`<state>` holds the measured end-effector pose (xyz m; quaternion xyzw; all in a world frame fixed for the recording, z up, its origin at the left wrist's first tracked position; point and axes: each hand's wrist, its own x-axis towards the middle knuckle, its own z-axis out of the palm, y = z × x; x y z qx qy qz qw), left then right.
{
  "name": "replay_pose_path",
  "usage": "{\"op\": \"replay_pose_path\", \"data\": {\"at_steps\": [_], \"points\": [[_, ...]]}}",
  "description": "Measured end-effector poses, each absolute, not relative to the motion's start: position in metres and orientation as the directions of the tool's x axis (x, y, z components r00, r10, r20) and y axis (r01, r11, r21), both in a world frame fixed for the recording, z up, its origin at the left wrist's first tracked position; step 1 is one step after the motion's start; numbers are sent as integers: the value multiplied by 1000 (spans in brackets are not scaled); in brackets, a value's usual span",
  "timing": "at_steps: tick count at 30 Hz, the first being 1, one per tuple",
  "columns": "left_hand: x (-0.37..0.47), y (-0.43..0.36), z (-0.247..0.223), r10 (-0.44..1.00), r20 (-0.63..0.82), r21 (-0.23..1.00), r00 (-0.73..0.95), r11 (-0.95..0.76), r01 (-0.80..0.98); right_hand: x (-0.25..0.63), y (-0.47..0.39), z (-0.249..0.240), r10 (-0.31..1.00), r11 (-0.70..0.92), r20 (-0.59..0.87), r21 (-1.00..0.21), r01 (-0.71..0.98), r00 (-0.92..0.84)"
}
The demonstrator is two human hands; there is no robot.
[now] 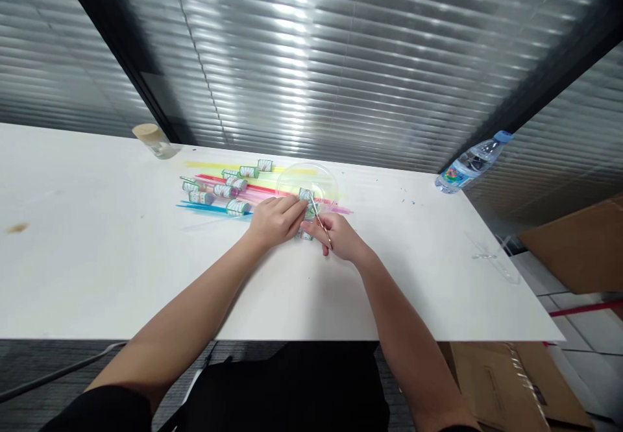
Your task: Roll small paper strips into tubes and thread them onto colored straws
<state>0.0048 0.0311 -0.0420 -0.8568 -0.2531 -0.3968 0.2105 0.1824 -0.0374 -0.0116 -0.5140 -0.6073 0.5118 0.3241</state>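
In my right hand [341, 236] is a small pair of scissors [322, 226], its blades pointing up and away over a clear round dish [335, 182]. My left hand [278, 218] is close beside it, fingers together and bent at the dish's near left side; what they hold is hidden. Small rolls with printed green-and-white labels show past its fingertips, among them one roll [305, 194] by the blades. Left of the dish lie long thin coloured sticks or straws, including a red bundle [209, 178] and a blue bundle [202, 207], with several labelled rolls [237, 207] around them.
A cork-topped glass jar [156, 141] stands at the back left. Toward the right edge are a tilted-looking water bottle [470, 163] and a clear plastic strip [487, 257]. Blinds [292, 62] rise behind the white table [121, 257]. Cardboard boxes [506, 380] sit below right.
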Motion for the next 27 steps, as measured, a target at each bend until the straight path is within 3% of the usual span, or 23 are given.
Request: {"op": "replay_pose_path", "data": {"at_steps": [11, 19, 27], "points": [[6, 30, -40, 236, 802, -180, 548, -780, 599, 182, -38, -12, 955, -64, -142, -956, 285, -262], [5, 30, -41, 347, 749, -140, 565, -750, 646, 182, -37, -13, 956, -75, -154, -951, 301, -249], [5, 32, -42, 311, 782, -155, 540, -742, 652, 182, -37, -11, 962, -71, -144, -952, 299, -230]]}}
